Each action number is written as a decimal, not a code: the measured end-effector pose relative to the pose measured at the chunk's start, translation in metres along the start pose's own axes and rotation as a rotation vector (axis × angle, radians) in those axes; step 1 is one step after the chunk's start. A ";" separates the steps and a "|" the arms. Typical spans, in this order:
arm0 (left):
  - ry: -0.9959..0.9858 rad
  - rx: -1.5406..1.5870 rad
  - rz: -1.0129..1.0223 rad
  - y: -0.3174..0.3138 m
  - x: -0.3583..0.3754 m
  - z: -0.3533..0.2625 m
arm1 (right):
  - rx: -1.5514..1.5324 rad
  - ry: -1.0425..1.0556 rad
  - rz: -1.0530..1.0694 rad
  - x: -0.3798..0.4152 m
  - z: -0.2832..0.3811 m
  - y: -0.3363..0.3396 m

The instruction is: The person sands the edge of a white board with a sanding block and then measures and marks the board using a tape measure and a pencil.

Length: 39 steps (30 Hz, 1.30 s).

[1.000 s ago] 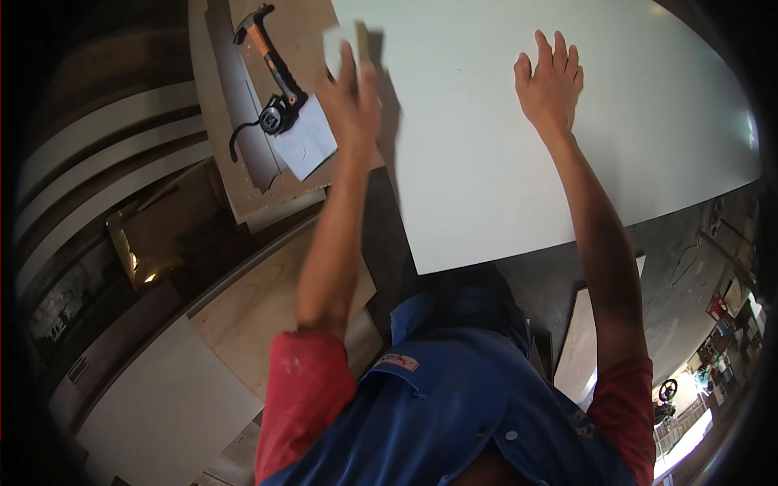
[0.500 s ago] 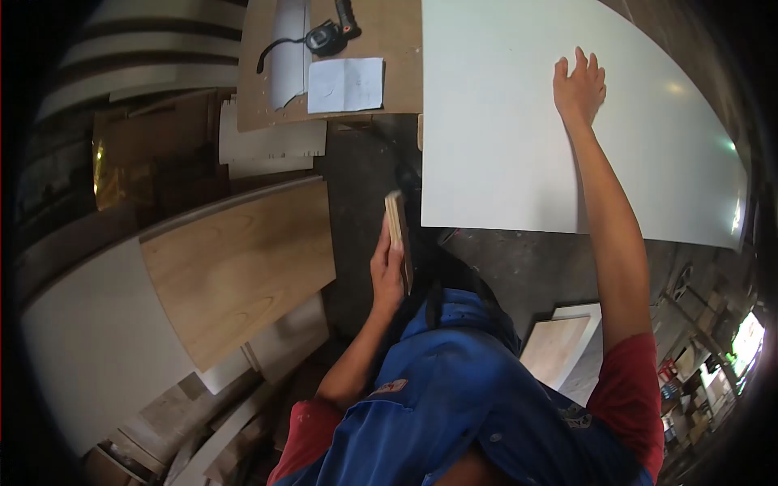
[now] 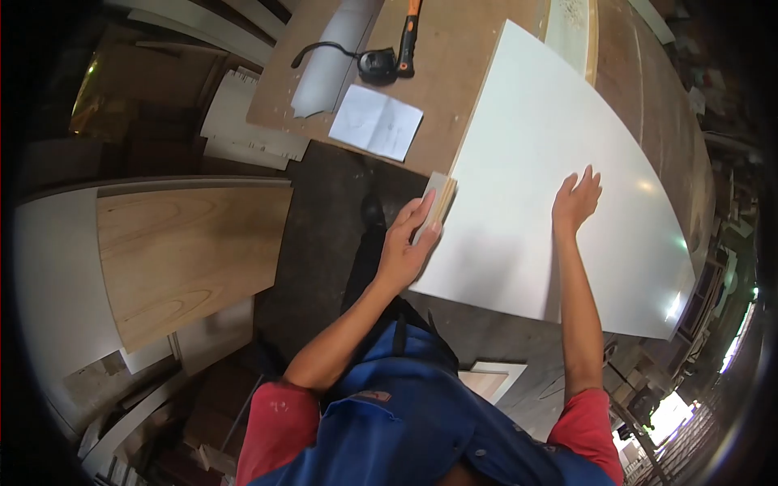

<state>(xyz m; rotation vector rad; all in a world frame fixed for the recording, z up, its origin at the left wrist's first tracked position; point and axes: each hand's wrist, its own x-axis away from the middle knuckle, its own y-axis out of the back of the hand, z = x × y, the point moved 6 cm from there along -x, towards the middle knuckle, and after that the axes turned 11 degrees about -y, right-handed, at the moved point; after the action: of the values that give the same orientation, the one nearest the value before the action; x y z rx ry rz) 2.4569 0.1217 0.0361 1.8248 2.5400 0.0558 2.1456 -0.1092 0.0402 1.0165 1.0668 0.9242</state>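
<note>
A large white panel [image 3: 519, 138] lies on the workbench, its near corner overhanging the front edge. My left hand [image 3: 401, 249] grips a small plywood block [image 3: 442, 199], with layered edges showing, at the panel's left edge. Fingers lie along the block's outer side and the thumb is on the side towards me; the face towards the panel is hidden. On the white surface, right of its middle, my right hand [image 3: 575, 202] rests palm down with fingers stretched out, holding nothing.
On the brown bench top [image 3: 462, 57] are a tape measure [image 3: 378, 66], a hammer [image 3: 408, 44], a folded paper sheet [image 3: 376, 122] and a rolled sheet [image 3: 336, 57]. A wood-grain board [image 3: 194, 251] leans among other boards at left. Dark floor [image 3: 320, 219] lies between.
My left hand has brought the block up and right, from beside my body to the panel's left edge. The view has turned and shifted; my right hand still lies on the panel.
</note>
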 end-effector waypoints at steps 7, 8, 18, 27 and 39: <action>-0.120 0.113 -0.059 -0.050 -0.206 0.018 | -0.010 -0.025 0.053 0.008 0.007 0.008; -0.110 0.086 -0.060 -0.059 -0.239 0.030 | -0.002 -0.041 0.049 0.008 0.007 0.009; -0.144 0.233 0.013 -0.069 -0.287 -0.002 | -0.038 -0.053 0.083 0.010 0.013 0.016; 0.176 0.330 -0.019 -0.089 -0.387 0.023 | -0.092 -0.066 0.078 0.010 0.016 0.020; 0.521 0.709 0.129 -0.039 -0.241 0.063 | -0.060 -0.026 0.001 0.008 0.008 0.013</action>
<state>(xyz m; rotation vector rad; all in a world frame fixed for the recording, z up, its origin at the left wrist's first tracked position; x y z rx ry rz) 2.4990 -0.1181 -0.0311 2.4877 3.0462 -0.4960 2.1540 -0.0995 0.0519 0.9768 1.0111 0.9369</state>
